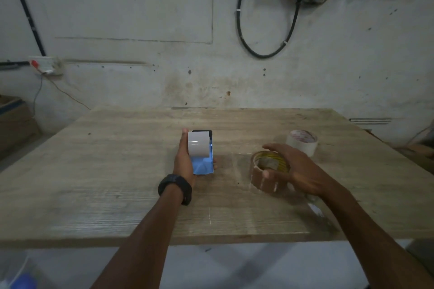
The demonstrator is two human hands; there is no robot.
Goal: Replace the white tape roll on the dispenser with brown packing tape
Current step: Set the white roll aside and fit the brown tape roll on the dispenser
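My left hand (184, 159) grips a blue tape dispenser (203, 165) at the middle of the wooden table (94, 171). A white tape roll (198, 144) sits on the dispenser, with a black part behind it. To the right, my right hand (293, 169) is closed around a brown packing tape roll (265, 176) with a yellow-printed core; the thumb presses its near side and the fingers wrap over its far rim. The roll is tilted, its lower edge at or near the tabletop.
A second whitish tape roll (303, 142) with red print on its core lies flat behind my right hand. A black watch (176, 189) is on my left wrist. A stained wall with cables (265, 30) stands behind the table; cardboard boxes (14, 122) are at far left.
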